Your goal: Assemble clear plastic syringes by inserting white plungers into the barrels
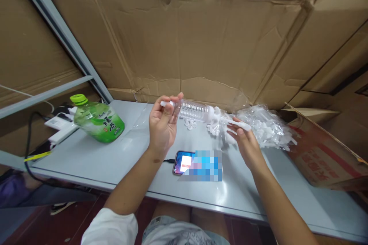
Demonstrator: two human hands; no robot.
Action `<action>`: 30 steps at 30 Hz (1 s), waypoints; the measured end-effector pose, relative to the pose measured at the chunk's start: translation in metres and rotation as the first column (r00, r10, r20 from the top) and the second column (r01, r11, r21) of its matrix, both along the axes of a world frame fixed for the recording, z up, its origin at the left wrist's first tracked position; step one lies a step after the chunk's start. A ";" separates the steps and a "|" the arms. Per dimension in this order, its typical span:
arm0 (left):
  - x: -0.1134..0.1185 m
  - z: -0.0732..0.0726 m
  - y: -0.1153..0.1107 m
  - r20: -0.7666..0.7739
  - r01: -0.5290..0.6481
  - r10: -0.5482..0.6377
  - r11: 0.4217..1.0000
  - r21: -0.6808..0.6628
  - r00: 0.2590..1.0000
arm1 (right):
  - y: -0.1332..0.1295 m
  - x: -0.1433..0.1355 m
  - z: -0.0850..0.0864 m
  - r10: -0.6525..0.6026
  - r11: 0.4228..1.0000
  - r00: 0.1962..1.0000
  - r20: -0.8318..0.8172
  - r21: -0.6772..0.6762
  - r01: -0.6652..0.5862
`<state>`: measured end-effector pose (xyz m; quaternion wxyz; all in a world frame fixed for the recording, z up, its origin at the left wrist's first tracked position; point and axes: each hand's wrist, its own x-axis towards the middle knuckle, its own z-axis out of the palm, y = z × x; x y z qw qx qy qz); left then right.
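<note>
Hands: 2, left (162,124) and right (244,141). Clear ribbed bottle (195,110): 1. Green bottle (97,119): 1. Phone (184,162): 1. Plastic bag (266,124) of white parts: 1; parts inside too many to count. Loose white caps (189,123) on the tabletop (94,159): a few, exact number not discernible. Power strip (59,121): 1.

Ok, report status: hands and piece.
Left hand grips clear ribbed tube. Right hand pinches white stick. Loose white caps on table beneath.
</note>
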<state>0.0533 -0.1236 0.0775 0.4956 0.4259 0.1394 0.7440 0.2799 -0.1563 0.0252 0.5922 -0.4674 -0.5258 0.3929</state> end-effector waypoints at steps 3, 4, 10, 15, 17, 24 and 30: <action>0.010 -0.007 -0.006 -0.057 0.039 -0.040 0.999 -0.017 0.998 | -0.004 -0.005 0.005 0.220 0.973 0.960 -0.173 -0.038 -0.229; 0.013 -0.010 -0.008 -0.107 0.063 -0.066 0.997 -0.034 0.992 | -0.006 -0.007 0.006 0.252 0.964 0.950 -0.187 -0.035 -0.263; 0.012 -0.024 -0.012 -0.604 -0.011 -0.006 1.000 -0.025 0.797 | -0.008 -0.002 0.008 0.107 0.992 0.980 -0.167 -0.052 -0.118; -0.003 -0.036 -0.010 -0.898 0.101 0.035 0.991 0.088 0.439 | -0.002 0.009 0.007 -0.007 0.999 0.994 -0.113 -0.036 0.003; -0.001 -0.044 -0.012 -0.913 0.137 0.052 0.984 0.117 0.405 | -0.001 0.008 0.004 -0.021 1.000 0.996 -0.092 0.016 0.022; 0.027 -0.058 -0.017 -0.941 0.129 0.173 0.967 0.218 0.292 | -0.004 -0.015 -0.001 0.136 0.989 0.982 -0.134 0.073 -0.127; 0.036 -0.052 -0.006 -0.958 -0.015 0.031 0.999 0.028 0.286 | -0.013 -0.045 0.020 -0.018 0.993 0.983 -0.181 0.108 0.038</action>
